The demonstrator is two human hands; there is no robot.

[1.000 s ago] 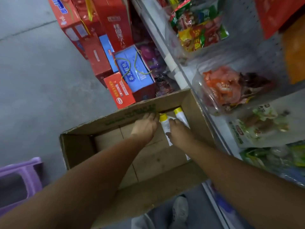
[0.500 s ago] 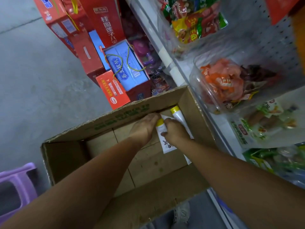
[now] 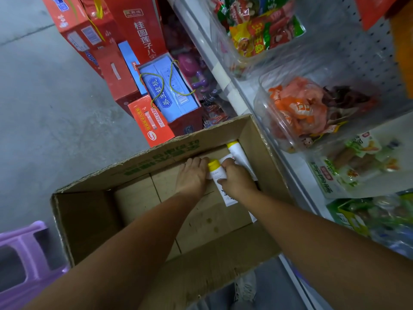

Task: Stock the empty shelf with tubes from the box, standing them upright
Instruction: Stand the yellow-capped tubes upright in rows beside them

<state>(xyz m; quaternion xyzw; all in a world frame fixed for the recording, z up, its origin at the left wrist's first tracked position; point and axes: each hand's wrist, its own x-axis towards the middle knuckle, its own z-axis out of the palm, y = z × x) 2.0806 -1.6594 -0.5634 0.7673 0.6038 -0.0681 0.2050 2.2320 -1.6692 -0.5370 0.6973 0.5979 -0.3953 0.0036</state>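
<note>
**A:** Start at the lower left. What's there?

**B:** A purple stool (image 3: 21,253) on the floor, and next to it the open cardboard box (image 3: 85,222), which fills the middle of the frame. Its floor is mostly bare card.

**A:** And the hands?

**B:** Both are down in the box's far right corner. The left hand (image 3: 193,175) lies with its fingertips against the cap end of a yellow-capped tube (image 3: 215,171). I cannot tell if they close on it. Just to the right, the right hand (image 3: 237,181) has its fingers curled over that tube's white body, gripping it.

**A:** Any more stock?

**B:** A second tube (image 3: 240,153) lies flat along the right wall, cap toward the far corner.

**A:** How will they handle?

**B:** Light, I'd judge, with a soft, squeezable, smooth body, so a hard pinch mid-body could dent it or let it slip. The cap looks like the stiff part. I'd hold it around the body just below the cap, and since the other end looks flat and crimped, it would probably have to stand on the cap.

**A:** Where do they go?

**B:** The shelf (image 3: 299,175) runs up the right of the frame, but the part in view holds snack packs (image 3: 306,108). I can't see the empty shelf.
</note>
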